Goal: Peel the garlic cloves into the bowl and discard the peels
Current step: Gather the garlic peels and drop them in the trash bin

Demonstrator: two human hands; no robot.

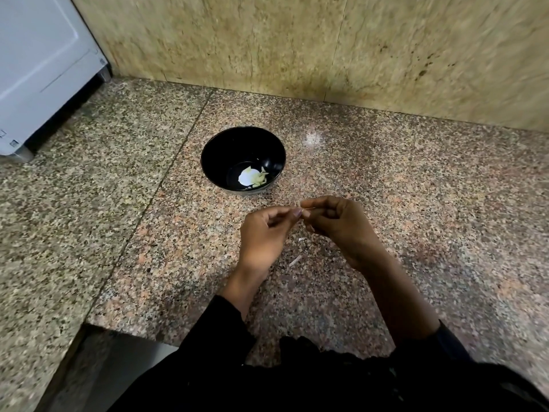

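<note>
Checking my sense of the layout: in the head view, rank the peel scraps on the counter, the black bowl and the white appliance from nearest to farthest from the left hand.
From the left hand:
1. Peel scraps, on the counter just right of its wrist.
2. Black bowl, straight beyond the hands.
3. White appliance, far left corner.

Both forearms reach forward from dark sleeves and meet just on the near side of the bowl (243, 160). The left hand (265, 233) has its fingers curled, thumb and forefinger pinched together at the tips, touching the right hand (338, 223). The right hand is also curled, its fingertips pinching something too small to make out, knuckles turned toward the bowl.
</note>
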